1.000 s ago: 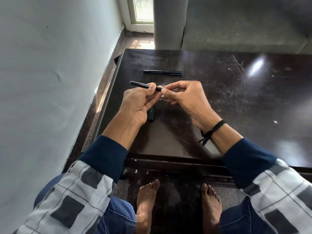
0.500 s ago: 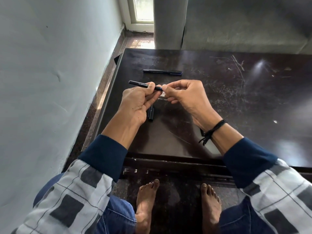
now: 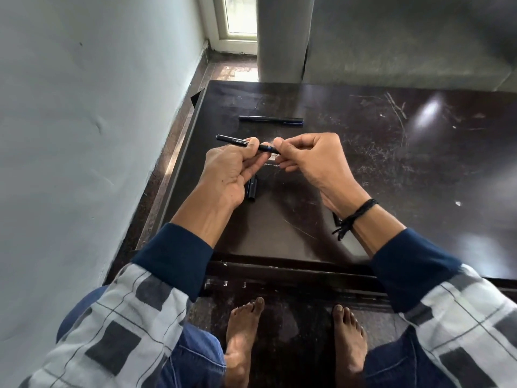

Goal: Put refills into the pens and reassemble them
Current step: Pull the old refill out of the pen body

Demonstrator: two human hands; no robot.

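Note:
My left hand [image 3: 228, 170] grips a black pen barrel [image 3: 230, 140] with white lettering, held level above the dark table [image 3: 363, 175]. Its far end sticks out to the left. My right hand [image 3: 310, 156] pinches the barrel's right end between thumb and fingers; what lies inside the pinch is hidden. A clear piece shows just under the two hands' fingertips. A black pen cap [image 3: 252, 189] lies on the table below my left hand. Farther back rests a whole black pen [image 3: 270, 119] with a blue clip.
A pale wall runs close along the left of the table. A grey sofa [image 3: 405, 43] stands behind the table's far edge. My bare feet [image 3: 243, 337] rest on the floor under the near edge.
Both hands have stayed together on the pen barrel, shifting very slightly upward. My right fingers have closed a little tighter at the barrel's right end.

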